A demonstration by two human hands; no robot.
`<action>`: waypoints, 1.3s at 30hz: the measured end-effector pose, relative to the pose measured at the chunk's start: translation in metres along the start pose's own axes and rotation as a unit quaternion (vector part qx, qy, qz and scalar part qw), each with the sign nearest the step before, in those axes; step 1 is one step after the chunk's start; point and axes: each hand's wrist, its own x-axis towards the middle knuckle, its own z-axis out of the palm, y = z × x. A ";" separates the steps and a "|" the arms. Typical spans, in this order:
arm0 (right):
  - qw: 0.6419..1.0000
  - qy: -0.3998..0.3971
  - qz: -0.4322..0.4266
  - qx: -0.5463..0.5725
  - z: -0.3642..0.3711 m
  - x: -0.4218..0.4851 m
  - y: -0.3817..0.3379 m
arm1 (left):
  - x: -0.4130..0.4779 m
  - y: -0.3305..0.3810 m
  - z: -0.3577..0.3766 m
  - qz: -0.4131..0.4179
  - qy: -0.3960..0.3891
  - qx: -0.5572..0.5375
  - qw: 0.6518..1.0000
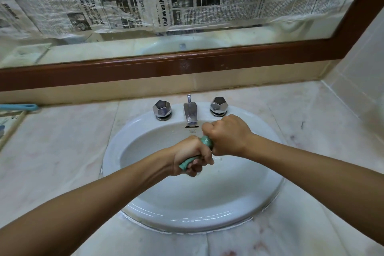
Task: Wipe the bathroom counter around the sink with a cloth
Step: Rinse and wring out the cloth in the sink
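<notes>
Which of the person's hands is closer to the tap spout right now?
The right. The right hand sits just below and to the right of the tap spout, nearly at its tip. The left hand is lower, over the sink bowl, gripping the twisted green cloth.

Pale marble counter holds an inset white sink; a blue handle lies far left

Two bare forearms, no sleeves in view. No watch, ring or band on the left hand or right hand. Short nails.
</notes>
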 end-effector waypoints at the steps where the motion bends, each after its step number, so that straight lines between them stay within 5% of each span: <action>1: 1.000 0.004 -0.010 0.001 0.000 0.000 0.000 | 0.002 -0.001 -0.002 -0.021 -0.031 -0.011 0.999; 5: 0.999 0.026 -0.030 0.015 0.012 0.001 -0.004 | 0.005 -0.006 -0.015 -0.056 -0.089 -0.005 0.994; 9: 0.999 0.034 -0.033 -0.012 0.009 0.003 -0.011 | 0.005 -0.012 -0.019 -0.009 -0.019 0.063 0.998; 12: 0.991 -0.100 0.066 0.055 -0.002 -0.005 -0.023 | 0.000 -0.018 -0.020 0.058 0.061 0.211 0.974; 15: 0.943 -0.219 0.154 0.197 -0.002 -0.019 -0.028 | -0.007 -0.033 -0.024 0.101 0.057 0.398 0.910; 17: 0.864 -0.283 0.199 0.365 0.001 -0.030 -0.023 | -0.010 -0.049 -0.027 0.135 0.057 0.477 0.866; 20: 0.683 -0.328 0.251 0.603 0.008 -0.048 -0.022 | -0.021 -0.075 -0.032 0.276 0.141 0.534 0.787; 25: 0.383 -0.306 0.351 0.798 0.029 -0.062 -0.043 | -0.046 -0.121 -0.046 0.446 0.308 0.518 0.662; 27: 0.335 -0.268 0.361 0.828 0.042 -0.062 -0.060 | -0.059 -0.140 -0.047 0.479 0.364 0.498 0.624; 31: 0.413 -0.247 0.351 0.803 0.047 -0.050 -0.117 | -0.090 -0.198 -0.058 0.488 0.448 0.438 0.608; 34: 0.605 -0.229 0.316 0.694 0.046 -0.025 -0.175 | -0.118 -0.251 -0.082 0.441 0.492 0.417 0.624; 37: 0.719 -0.189 0.253 0.620 0.053 0.011 -0.241 | -0.152 -0.299 -0.113 0.381 0.525 0.418 0.636; 39: 0.758 -0.187 0.218 0.585 0.052 0.039 -0.277 | -0.175 -0.323 -0.134 0.322 0.545 0.410 0.657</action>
